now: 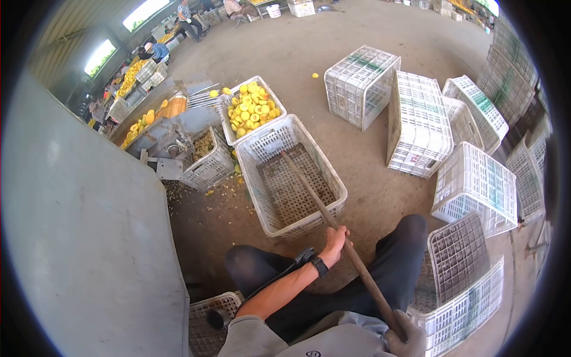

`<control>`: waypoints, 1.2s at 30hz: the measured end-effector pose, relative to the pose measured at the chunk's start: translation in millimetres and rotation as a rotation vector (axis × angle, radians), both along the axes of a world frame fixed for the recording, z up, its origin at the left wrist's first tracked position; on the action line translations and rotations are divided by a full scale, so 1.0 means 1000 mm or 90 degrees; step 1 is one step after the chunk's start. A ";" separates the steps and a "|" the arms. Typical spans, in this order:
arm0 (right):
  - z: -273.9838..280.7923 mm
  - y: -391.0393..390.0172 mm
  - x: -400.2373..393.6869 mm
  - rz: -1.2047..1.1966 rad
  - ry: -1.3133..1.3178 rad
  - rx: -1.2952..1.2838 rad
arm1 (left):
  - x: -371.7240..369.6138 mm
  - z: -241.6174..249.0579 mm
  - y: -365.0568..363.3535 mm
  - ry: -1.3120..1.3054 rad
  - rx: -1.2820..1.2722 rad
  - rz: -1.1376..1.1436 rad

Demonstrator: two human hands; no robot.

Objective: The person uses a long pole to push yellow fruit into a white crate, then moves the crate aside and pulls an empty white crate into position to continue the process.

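A long wooden pole [363, 271] slants from near my right side up into a white plastic crate [256, 196] with lattice walls. My left hand [335, 245], bare and with a black watch on the wrist, is wrapped round the pole near the crate's close rim. Farther back, by my hip, my right hand [408, 337] in a grey glove is closed on the pole's lower end. The pole's far tip reaches inside the crate, over its dirty mesh bottom. Just behind stands another white crate [262, 131], filled with halved yellow fruit [253, 110].
At left, a grey metal panel [95, 220] stands beside a machine with a metal chute [199, 100]. A crate of scraps [208, 163] sits under it. Several upturned white crates [419, 122] stand at right; people [189, 21] are in the background.
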State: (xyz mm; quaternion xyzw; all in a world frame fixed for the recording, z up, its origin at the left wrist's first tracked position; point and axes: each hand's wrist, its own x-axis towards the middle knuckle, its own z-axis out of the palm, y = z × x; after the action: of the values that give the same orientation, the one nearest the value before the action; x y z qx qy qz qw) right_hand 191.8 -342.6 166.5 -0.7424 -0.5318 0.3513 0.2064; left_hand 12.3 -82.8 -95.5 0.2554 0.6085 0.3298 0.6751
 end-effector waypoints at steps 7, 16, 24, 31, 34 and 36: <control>-0.003 0.031 -0.007 0.012 0.029 -0.102 | -0.003 -0.037 0.026 0.028 0.042 0.097; -0.004 0.078 -0.017 -0.069 0.187 -0.086 | -0.013 -0.015 0.081 -0.049 0.059 0.124; -0.008 0.090 -0.009 -0.066 0.126 -0.040 | 0.020 0.007 0.047 -0.091 0.048 0.146; -0.007 0.091 0.002 -0.024 0.120 -0.085 | 0.037 0.040 -0.017 -0.183 -0.008 0.046; -0.008 0.092 0.003 -0.016 0.098 -0.057 | 0.041 0.046 -0.019 -0.204 0.002 0.022; -0.008 0.092 0.003 -0.013 0.085 -0.038 | 0.039 0.046 -0.018 -0.213 0.011 0.005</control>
State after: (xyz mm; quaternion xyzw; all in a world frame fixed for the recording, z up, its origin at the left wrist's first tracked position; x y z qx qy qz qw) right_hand 194.7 -250.5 158.3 -0.7284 -0.4986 0.4136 0.2231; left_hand 51.3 -101.0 -49.2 0.2000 0.4858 0.3755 0.7635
